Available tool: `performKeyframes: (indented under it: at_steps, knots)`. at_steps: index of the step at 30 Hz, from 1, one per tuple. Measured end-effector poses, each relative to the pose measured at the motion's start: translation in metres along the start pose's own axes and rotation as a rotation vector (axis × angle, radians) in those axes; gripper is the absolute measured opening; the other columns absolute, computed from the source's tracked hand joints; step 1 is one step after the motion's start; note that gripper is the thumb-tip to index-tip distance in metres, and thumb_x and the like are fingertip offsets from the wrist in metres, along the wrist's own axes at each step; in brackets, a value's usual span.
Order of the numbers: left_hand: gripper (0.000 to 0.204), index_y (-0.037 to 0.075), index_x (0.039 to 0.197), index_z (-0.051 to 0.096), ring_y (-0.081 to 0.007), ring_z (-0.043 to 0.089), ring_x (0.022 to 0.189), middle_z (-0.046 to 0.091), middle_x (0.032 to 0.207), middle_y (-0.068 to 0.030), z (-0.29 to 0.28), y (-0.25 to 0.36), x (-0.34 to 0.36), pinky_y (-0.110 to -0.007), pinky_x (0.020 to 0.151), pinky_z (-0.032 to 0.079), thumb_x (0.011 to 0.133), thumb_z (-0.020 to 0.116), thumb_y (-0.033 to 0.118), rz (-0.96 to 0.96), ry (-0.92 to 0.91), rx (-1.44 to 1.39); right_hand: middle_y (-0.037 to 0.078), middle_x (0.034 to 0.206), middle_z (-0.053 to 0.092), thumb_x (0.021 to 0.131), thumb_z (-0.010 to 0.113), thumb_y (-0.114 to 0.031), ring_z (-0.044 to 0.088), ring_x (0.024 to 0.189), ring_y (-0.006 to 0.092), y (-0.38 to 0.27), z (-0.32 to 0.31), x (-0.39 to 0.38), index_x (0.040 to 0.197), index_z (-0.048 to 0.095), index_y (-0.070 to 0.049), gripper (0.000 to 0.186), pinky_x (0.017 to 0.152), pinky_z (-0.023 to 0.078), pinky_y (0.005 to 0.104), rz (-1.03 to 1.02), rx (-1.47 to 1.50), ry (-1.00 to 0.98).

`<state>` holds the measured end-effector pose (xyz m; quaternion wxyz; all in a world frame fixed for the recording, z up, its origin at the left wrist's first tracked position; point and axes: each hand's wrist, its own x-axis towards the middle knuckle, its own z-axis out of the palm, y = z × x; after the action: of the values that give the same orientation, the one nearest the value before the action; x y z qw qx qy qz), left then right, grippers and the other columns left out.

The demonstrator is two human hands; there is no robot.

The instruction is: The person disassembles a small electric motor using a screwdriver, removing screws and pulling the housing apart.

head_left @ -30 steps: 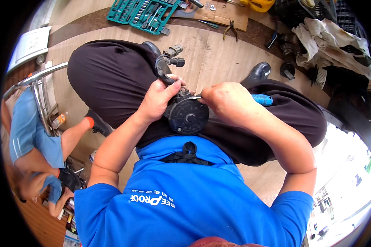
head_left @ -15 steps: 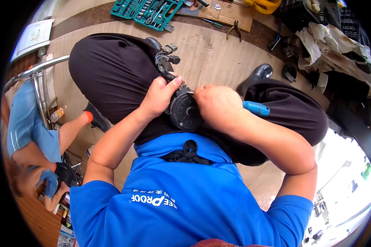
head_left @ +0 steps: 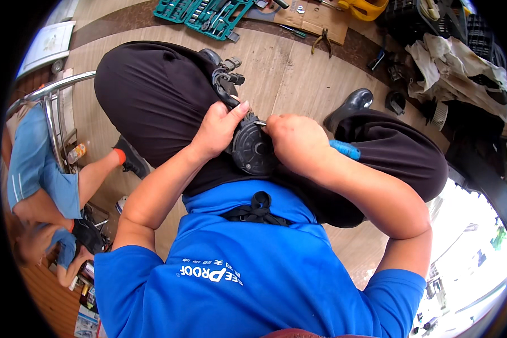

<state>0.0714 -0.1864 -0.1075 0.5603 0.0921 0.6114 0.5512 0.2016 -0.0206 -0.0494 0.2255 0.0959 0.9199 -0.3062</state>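
A round black plastic part (head_left: 249, 151) rests in my lap between my legs, with a black cable and connectors (head_left: 229, 76) rising from its top. My left hand (head_left: 218, 127) grips the cable where it joins the part, thumb pointing up. My right hand (head_left: 296, 138) is closed on a tool with a blue handle (head_left: 348, 149); its metal shaft (head_left: 260, 123) reaches the upper right rim of the part, and the tip's exact contact is too small to make out.
Beyond my knees lie a teal socket set (head_left: 208, 19), cardboard (head_left: 304, 19), pliers (head_left: 323, 40) and a yellow object (head_left: 363, 8). Black crates (head_left: 417, 22) and pale cloth (head_left: 450, 67) are at upper right. Another person (head_left: 45, 169) sits at left by a metal chair frame (head_left: 53, 84).
Both hands and the black part have shifted slightly up in the view, and my right hand now covers more of the part's right side. The grips are unchanged.
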Motion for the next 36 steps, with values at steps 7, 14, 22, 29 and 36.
performKeyframes:
  at_steps: [7, 14, 22, 29, 36]
  knots:
    - [0.021, 0.005, 0.097, 0.059, -0.0062, 0.056, 0.08, 0.061, 0.088, 0.0009, 0.0, -0.002, 0.0, -0.024, 0.074, 0.048, 0.106, 0.055, 0.023, -0.007, 0.043, 0.065, 0.023, 0.089, 0.072, 0.088, 0.058, -0.016, 0.073, 0.084, 0.0375, 0.003, -0.004, 0.005, 0.092, 0.068, -0.001, 0.018, 0.072, 0.059, 0.0469, 0.049, 0.166, -0.061]
    - [0.02, 0.006, 0.095, 0.058, -0.0056, 0.054, 0.079, 0.061, 0.087, 0.0018, 0.0, -0.003, -0.001, -0.024, 0.073, 0.047, 0.106, 0.055, 0.023, 0.016, 0.047, 0.045, 0.021, 0.09, 0.072, 0.087, 0.059, -0.016, 0.073, 0.084, 0.0358, -0.003, 0.003, 0.003, 0.094, 0.067, -0.002, 0.017, 0.069, 0.06, 0.0454, 0.01, -0.025, -0.001]
    - [0.019, 0.005, 0.094, 0.059, -0.0064, 0.055, 0.077, 0.06, 0.084, 0.0013, 0.002, 0.004, -0.003, -0.025, 0.072, 0.048, 0.104, 0.058, 0.021, 0.03, 0.038, -0.052, 0.018, 0.088, 0.071, 0.088, 0.057, -0.014, 0.073, 0.077, 0.0343, -0.002, -0.009, -0.004, 0.094, 0.067, -0.003, 0.015, 0.066, 0.059, 0.043, -0.069, -0.062, 0.028]
    - [0.01, -0.001, 0.1, 0.061, -0.0129, 0.064, 0.089, 0.069, 0.093, -0.0067, 0.005, 0.022, -0.007, -0.028, 0.083, 0.052, 0.1, 0.061, 0.008, 0.364, 0.034, 0.294, 0.015, 0.085, 0.07, 0.087, 0.061, -0.016, 0.072, 0.075, 0.0344, 0.008, -0.025, -0.001, 0.089, 0.068, -0.005, 0.014, 0.063, 0.058, 0.0439, -0.164, -0.156, 0.122]
    - [0.01, -0.003, 0.096, 0.065, -0.0135, 0.063, 0.083, 0.068, 0.086, -0.0076, -0.001, 0.021, -0.01, -0.03, 0.079, 0.051, 0.094, 0.065, 0.007, 0.27, -0.009, 0.249, 0.017, 0.09, 0.068, 0.094, 0.06, -0.024, 0.071, 0.08, 0.0359, 0.014, -0.005, 0.001, 0.092, 0.066, -0.005, 0.02, 0.068, 0.057, 0.0458, -0.155, -0.031, 0.027]
